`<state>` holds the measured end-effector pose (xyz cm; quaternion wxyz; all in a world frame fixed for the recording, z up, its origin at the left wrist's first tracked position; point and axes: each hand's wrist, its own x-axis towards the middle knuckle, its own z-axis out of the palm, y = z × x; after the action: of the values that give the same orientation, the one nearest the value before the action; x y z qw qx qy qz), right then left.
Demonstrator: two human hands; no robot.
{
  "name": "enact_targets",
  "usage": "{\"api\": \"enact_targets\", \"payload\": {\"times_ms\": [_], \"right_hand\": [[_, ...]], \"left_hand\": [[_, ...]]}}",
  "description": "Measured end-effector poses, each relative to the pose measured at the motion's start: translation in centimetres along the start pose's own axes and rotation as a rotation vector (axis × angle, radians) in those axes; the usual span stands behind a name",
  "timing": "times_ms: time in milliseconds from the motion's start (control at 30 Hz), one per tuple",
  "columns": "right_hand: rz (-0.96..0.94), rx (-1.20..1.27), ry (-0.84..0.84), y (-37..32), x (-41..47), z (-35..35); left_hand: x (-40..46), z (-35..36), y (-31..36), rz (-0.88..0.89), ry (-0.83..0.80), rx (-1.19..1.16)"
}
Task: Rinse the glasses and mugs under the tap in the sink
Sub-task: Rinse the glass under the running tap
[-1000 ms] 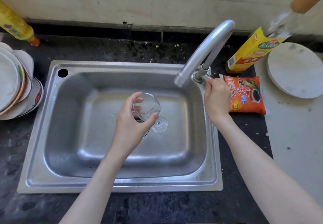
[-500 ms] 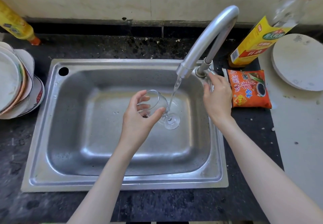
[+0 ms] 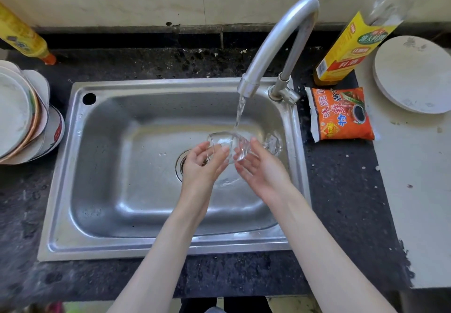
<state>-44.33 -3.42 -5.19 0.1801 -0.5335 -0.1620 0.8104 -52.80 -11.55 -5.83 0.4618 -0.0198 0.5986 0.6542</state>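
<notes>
A clear stemmed glass [image 3: 228, 143] lies on its side over the steel sink [image 3: 102, 166], rim to the left and foot [image 3: 273, 143] to the right. Water runs from the curved tap [image 3: 275, 44] onto its bowl. My left hand [image 3: 202, 163] grips the bowl near the rim. On the other side, my right hand [image 3: 258, 166] cups the bowl with fingers spread against the glass. The drain [image 3: 181, 165] sits partly hidden under my left hand.
Stacked plates [image 3: 22, 115] rest on the dark counter at the left, with a yellow bottle [image 3: 22, 36] behind them. To the right of the sink lie an orange sauce packet [image 3: 341, 113], a yellow-labelled bottle [image 3: 351, 46] and a round white board [image 3: 412, 73].
My right hand left the tap's base and came onto the glass. The glass moved right and up under the running water.
</notes>
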Motion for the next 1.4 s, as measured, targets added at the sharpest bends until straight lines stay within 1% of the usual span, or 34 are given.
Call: {"api": "enact_targets", "payload": {"times_ms": [100,167,267,367,433,500,567,600,700,800,867,933,1033,1067,1100,1167,1267,1333,1400], "right_hand": [[-0.071,0.001,-0.001,-0.4,0.5,0.4],[-0.122,0.010,-0.003,-0.7,0.6,0.9],[-0.266,-0.016,0.012,-1.4,0.5,1.6],[-0.360,-0.073,-0.034,-1.9,0.3,1.8],[-0.387,-0.109,-0.066,-1.9,0.4,1.5],[-0.392,-0.130,-0.090,-1.8,0.5,1.2],[-0.389,-0.149,-0.136,-1.4,0.5,1.0],[-0.381,-0.150,-0.164,-1.2,0.5,1.0],[-0.368,-0.143,-0.195,-0.7,0.6,1.0],[-0.403,-0.117,-0.155,-1.2,0.8,1.1],[-0.366,-0.065,-0.164,-1.8,0.8,1.2],[-0.293,-0.027,-0.149,-2.2,0.9,1.3],[-0.217,0.025,-0.069,-2.6,1.2,1.0],[-0.218,0.011,-0.054,-2.6,1.2,0.9],[-0.228,-0.017,-0.052,-2.6,1.1,0.7],[-0.238,-0.041,-0.101,-2.4,0.8,0.6],[-0.229,0.054,-0.236,-1.7,0.3,1.2],[-0.247,0.104,-0.285,-1.4,0.3,1.6],[-0.254,0.092,-0.267,-1.6,0.4,1.7]], "left_hand": [[-0.1,-0.1,-0.3,-0.030,-0.020,0.003],[0.2,0.2,-0.3,0.002,0.024,0.088],[0.5,0.7,0.1,0.076,0.081,0.181],[0.6,0.8,0.6,0.104,0.072,0.183],[0.7,0.7,0.9,0.102,0.045,0.128],[0.8,0.9,1.2,0.071,-0.048,0.082],[0.9,1.3,1.6,0.016,-0.168,0.086],[1.0,1.5,1.7,0.001,-0.193,0.081],[1.2,2.0,1.8,-0.005,-0.156,-0.012],[1.1,2.0,1.9,-0.003,-0.237,-0.017],[0.9,1.9,2.3,0.003,-0.248,0.009],[0.9,1.5,2.3,0.083,-0.200,0.070],[0.7,0.9,1.9,0.273,-0.185,0.366],[0.7,0.7,1.7,0.334,-0.202,0.471],[0.7,0.6,1.6,0.372,-0.199,0.528],[0.5,1.1,2.2,0.356,-0.137,0.480],[0.3,2.0,3.5,0.254,-0.063,0.245],[0.3,2.4,4.0,0.241,-0.089,0.204],[-0.1,2.5,4.0,0.254,-0.210,0.293]]}}
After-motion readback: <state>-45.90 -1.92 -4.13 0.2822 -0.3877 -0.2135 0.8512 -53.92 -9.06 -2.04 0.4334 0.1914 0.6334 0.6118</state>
